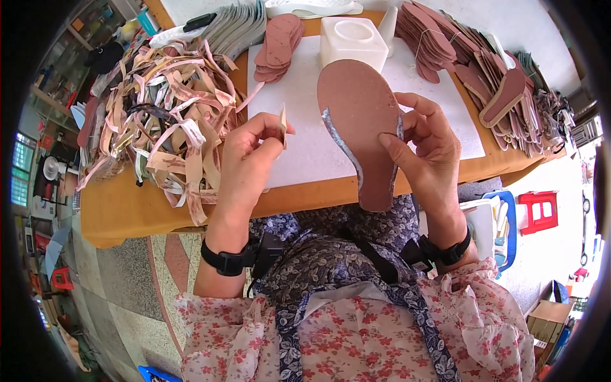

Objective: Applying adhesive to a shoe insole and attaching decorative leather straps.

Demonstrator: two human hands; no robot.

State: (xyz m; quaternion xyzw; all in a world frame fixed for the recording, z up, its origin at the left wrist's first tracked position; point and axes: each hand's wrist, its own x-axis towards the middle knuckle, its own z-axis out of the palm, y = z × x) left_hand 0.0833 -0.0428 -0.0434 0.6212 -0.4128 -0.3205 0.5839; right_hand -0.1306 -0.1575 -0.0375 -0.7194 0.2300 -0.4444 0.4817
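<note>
Insole (360,127) gripped in right hand (425,151); strap (282,121) in left hand (249,159).

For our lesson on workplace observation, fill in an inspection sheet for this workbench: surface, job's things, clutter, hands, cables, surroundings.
Surface: orange table with a white board on it.
Job's things: brown insole, silvery edging; small tan strip.
Clutter: tangled strap heap, insole stacks, white block.
Hands: right hand grips the insole; left hand pinches the strip.
Cables: nothing seen.
Surroundings: red stool, terrazzo floor.
</note>
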